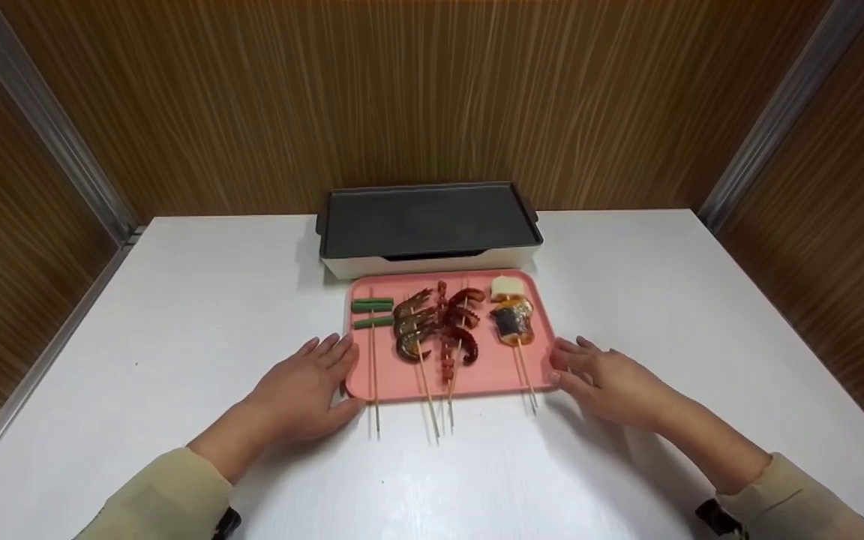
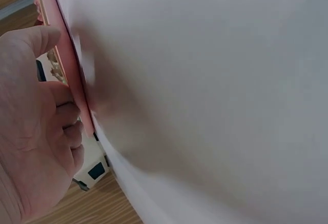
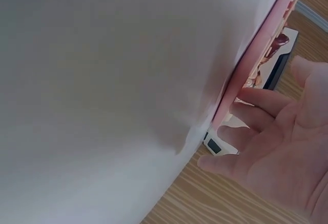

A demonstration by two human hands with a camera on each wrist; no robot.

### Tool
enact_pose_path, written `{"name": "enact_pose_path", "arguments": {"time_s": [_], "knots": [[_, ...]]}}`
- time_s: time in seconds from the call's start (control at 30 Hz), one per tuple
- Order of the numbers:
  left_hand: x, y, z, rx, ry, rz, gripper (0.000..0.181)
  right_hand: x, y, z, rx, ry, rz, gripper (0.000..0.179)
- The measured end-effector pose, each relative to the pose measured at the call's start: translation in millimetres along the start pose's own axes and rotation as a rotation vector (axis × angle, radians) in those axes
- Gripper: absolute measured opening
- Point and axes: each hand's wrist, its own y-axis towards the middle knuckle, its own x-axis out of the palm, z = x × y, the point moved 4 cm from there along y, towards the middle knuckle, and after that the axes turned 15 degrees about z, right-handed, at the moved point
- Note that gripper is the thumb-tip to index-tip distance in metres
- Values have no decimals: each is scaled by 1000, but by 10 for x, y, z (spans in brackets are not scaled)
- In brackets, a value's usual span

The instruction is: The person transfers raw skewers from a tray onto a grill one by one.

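A pink tray (image 1: 488,379) with rounded corners lies on the table, holding several food skewers. From left to right come green vegetable pieces (image 1: 373,306), shrimp (image 1: 412,322), small red pieces (image 1: 447,364), curled octopus tentacles (image 1: 469,341) and a fish piece (image 1: 513,322) below a white block (image 1: 507,287). The wooden sticks stick out past the tray's front edge. My left hand (image 1: 301,394) touches the left rim, thumb near the front corner, with loosely bent fingertips against its side in the left wrist view. Fingertips of my right hand (image 1: 612,382) rest at the right rim, fingers spread.
Directly behind the tray stands an electric grill (image 1: 432,221) with a flat dark plate and a pale base. The white table (image 1: 177,337) is enclosed by wood-grain panels (image 1: 417,97) at the back and on both sides, with metal posts (image 1: 784,112) at the corners.
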Motion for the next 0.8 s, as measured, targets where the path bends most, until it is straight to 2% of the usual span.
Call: {"name": "enact_pose_path", "arguments": {"time_s": [0.23, 0.33, 0.43, 0.53, 0.8], "knots": [[36, -17, -5, 21, 5, 15, 76, -93, 15, -55, 157, 157, 175, 52], [49, -22, -11, 22, 2, 20, 76, -108, 24, -95, 226, 217, 204, 48], [48, -24, -15, 20, 0, 21, 76, -88, 31, -117, 323, 319, 161, 50], [38, -25, -9, 13, -2, 19, 76, -27, 31, -131, 429, 446, 73, 54], [41, -32, 10, 5, -5, -4, 76, 191, 32, -146, 630, 710, -119, 51]]}}
